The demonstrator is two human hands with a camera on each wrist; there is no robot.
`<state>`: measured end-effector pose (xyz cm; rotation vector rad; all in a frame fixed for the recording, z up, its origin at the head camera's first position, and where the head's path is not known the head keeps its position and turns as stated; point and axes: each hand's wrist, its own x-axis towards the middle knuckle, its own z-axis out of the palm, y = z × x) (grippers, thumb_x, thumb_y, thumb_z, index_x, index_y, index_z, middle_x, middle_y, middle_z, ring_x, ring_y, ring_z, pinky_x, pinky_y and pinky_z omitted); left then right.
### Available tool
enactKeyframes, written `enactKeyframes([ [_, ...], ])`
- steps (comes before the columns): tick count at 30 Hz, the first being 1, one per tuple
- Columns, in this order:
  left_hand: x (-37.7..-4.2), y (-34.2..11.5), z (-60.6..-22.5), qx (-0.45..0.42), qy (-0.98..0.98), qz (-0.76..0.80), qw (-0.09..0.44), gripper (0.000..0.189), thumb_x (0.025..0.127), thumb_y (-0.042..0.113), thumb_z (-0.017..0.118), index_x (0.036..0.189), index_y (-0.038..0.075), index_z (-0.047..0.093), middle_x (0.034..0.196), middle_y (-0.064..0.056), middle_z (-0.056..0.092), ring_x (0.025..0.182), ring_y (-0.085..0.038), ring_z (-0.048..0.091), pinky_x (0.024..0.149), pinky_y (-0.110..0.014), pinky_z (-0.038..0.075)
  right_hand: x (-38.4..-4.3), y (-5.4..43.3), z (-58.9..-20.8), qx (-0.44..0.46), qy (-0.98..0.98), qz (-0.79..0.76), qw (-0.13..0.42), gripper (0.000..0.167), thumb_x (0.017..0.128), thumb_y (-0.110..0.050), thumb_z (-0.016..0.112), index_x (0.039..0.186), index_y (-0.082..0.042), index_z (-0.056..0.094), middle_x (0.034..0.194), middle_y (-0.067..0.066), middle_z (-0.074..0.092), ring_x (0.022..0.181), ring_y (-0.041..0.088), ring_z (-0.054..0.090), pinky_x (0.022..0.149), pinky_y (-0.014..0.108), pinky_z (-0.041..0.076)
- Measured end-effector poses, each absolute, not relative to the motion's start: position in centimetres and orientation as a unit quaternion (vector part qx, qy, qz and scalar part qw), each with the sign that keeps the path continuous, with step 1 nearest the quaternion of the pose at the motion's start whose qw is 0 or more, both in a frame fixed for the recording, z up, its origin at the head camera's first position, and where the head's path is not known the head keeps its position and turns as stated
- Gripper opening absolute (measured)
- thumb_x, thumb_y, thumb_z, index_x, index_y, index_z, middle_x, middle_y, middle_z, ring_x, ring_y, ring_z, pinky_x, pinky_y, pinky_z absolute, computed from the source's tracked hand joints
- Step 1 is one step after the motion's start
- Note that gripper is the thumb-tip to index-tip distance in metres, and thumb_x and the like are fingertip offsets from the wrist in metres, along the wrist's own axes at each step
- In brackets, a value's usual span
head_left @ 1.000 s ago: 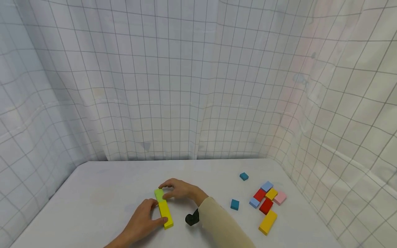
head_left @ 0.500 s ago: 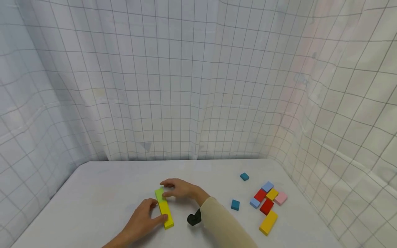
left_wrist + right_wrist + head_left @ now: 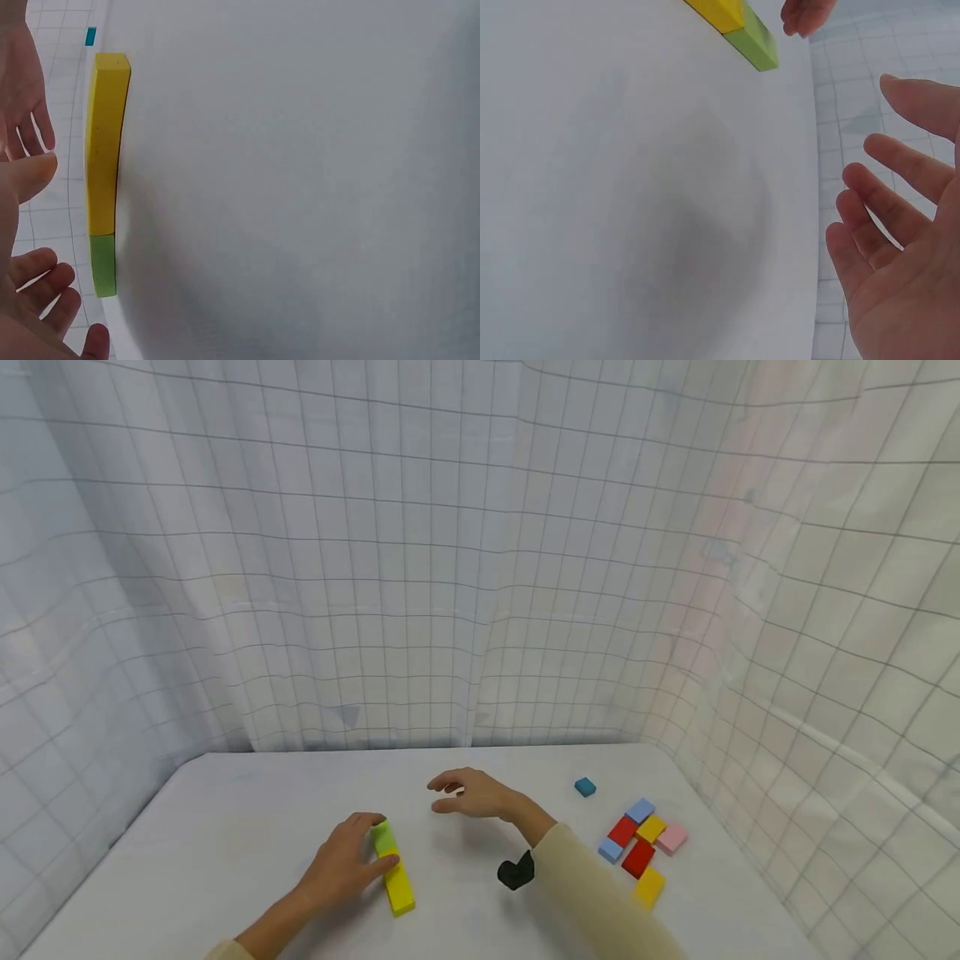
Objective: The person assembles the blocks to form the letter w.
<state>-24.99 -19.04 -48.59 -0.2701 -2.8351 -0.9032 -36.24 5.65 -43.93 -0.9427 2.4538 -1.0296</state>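
Observation:
A long yellow block (image 3: 401,892) and a short green block (image 3: 384,838) lie end to end on the white table. Above them is my left hand (image 3: 341,864), thumb and fingers spread and relaxed; the left wrist view shows a gap between its fingertips and the yellow block (image 3: 105,142). To the right, my right hand (image 3: 480,795) is raised over the table with loosely bent fingers and nothing in it. In the right wrist view, the green block (image 3: 754,45) lies well away from those fingers.
At the right are red blocks (image 3: 638,859), light blue blocks (image 3: 640,811), yellow blocks (image 3: 649,887) and a pink block (image 3: 672,837). A teal block (image 3: 586,787) lies behind them. A black object (image 3: 517,871) sits at the right sleeve (image 3: 600,893). A gridded white curtain (image 3: 390,568) surrounds the table.
My right hand has left the green block and moved right and up. My left hand has shifted forward along the blocks. The sleeve now covers the nearer teal block.

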Motion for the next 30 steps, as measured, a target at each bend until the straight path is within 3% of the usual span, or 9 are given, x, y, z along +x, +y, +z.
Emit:
enactKeyframes([
  [4,-25.2,-19.5,-48.9,-0.113,-0.951,-0.278,0.079,0.054,0.084,0.036,0.086,0.125,0.005,0.067,0.135,-0.015,0.061,0.125,-0.040,0.057,0.095,-0.067,0.047,-36.0,8.0,-43.2,-0.330,0.859,-0.361,0.151,0.046,0.101,-0.030,0.069,0.139,-0.004,0.063,0.139,0.012,0.061,0.129,0.031,0.053,0.109,0.040,0.044],
  [13,-25.3,-20.1,-49.6,-0.140,-0.943,-0.283,0.103,0.038,0.083,0.034,0.089,0.108,0.010,0.074,0.120,-0.004,0.066,0.115,-0.033,0.065,0.095,-0.054,0.053,-35.1,13.3,-42.6,-0.324,0.861,-0.370,0.132,0.044,0.101,-0.026,0.069,0.137,-0.001,0.062,0.139,0.015,0.060,0.130,0.036,0.051,0.110,0.047,0.043],
  [22,-25.6,-19.9,-49.2,-0.126,-0.946,-0.289,0.070,0.039,0.080,0.033,0.091,0.107,0.010,0.075,0.109,0.001,0.063,0.103,-0.025,0.065,0.092,-0.050,0.054,-33.7,18.2,-44.0,-0.306,0.865,-0.379,0.122,0.044,0.103,-0.025,0.067,0.138,0.002,0.060,0.138,0.019,0.059,0.127,0.040,0.052,0.108,0.052,0.045],
  [30,-25.9,-19.7,-48.7,-0.122,-0.945,-0.297,0.058,0.038,0.077,0.033,0.093,0.102,0.012,0.073,0.099,0.006,0.059,0.094,-0.018,0.061,0.088,-0.046,0.054,-32.1,22.4,-46.1,-0.295,0.878,-0.350,0.137,0.045,0.098,-0.024,0.074,0.135,-0.001,0.063,0.128,0.009,0.065,0.116,0.030,0.059,0.102,0.048,0.051],
])
